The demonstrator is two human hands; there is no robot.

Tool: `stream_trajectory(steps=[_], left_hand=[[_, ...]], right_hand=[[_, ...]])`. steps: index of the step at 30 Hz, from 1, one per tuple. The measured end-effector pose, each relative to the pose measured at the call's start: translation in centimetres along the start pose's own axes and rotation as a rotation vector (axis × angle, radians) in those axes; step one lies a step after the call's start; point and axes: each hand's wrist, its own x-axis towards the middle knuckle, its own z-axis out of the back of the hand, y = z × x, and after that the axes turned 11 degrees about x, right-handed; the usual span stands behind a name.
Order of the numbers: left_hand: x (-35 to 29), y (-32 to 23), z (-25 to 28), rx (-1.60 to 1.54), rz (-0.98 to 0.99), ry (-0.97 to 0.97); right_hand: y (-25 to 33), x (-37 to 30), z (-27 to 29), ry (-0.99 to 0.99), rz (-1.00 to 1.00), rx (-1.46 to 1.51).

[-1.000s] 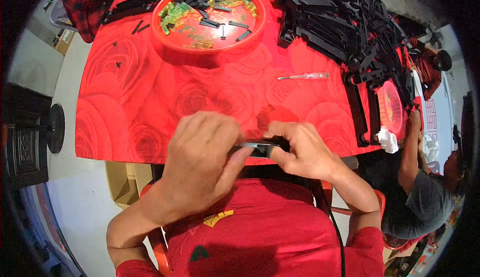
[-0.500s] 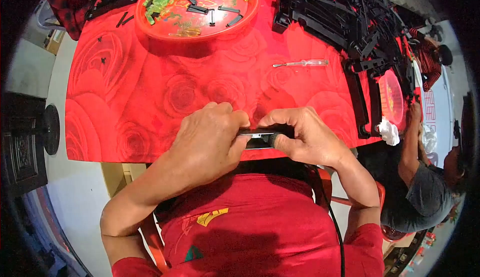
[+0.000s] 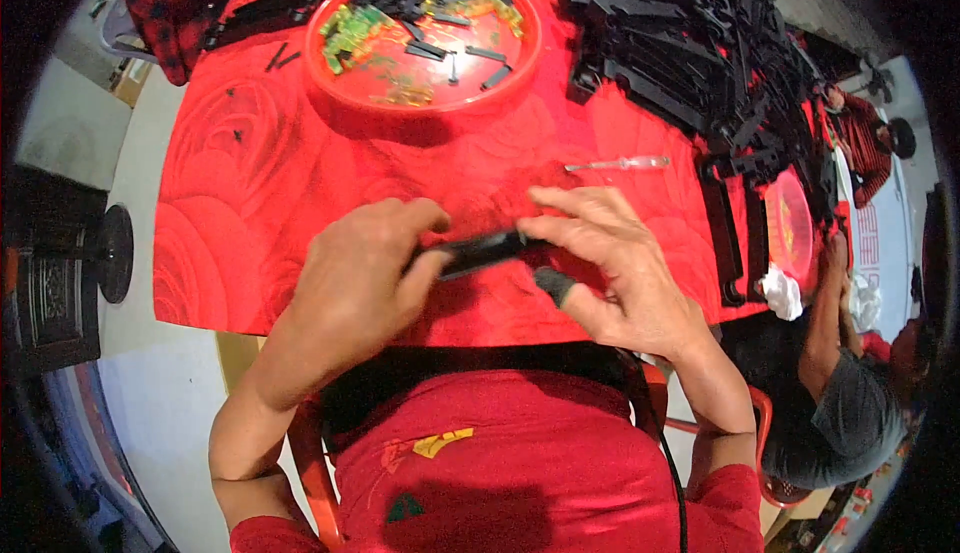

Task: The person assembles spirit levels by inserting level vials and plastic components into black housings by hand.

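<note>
My left hand (image 3: 360, 263) pinches one end of a long black plastic part (image 3: 485, 251) between thumb and fingers, just above the red tablecloth. Motion blurs the part, so its details do not show. At its other end is my right hand (image 3: 635, 268), thumb and fingers spread apart. The index fingertip is at or very close to the part; whether they touch I cannot tell. A dark cover (image 3: 555, 286) wraps the right thumb. Beyond the right hand lies a screwdriver (image 3: 620, 163) with a clear handle.
A round red tray (image 3: 330, 93) holds small black strips and green and yellow clear pieces. Long black parts (image 3: 680, 63) are heaped at the far right. A pink basket (image 3: 790, 223) and crumpled white tissue (image 3: 780, 291) sit at the right edge, near a person in grey (image 3: 860, 403).
My right hand has opened and its thumb has come off the black part. The left hand has moved left with the part, which now tilts. The whole view has shifted slightly.
</note>
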Motion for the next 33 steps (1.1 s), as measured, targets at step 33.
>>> stream_trajectory(steps=[33], left_hand=[[-10.9,15.7,5.7,0.426,0.697,-0.343]], right_hand=[[-14.0,0.8,11.7,-0.285,-0.342,-0.868]])
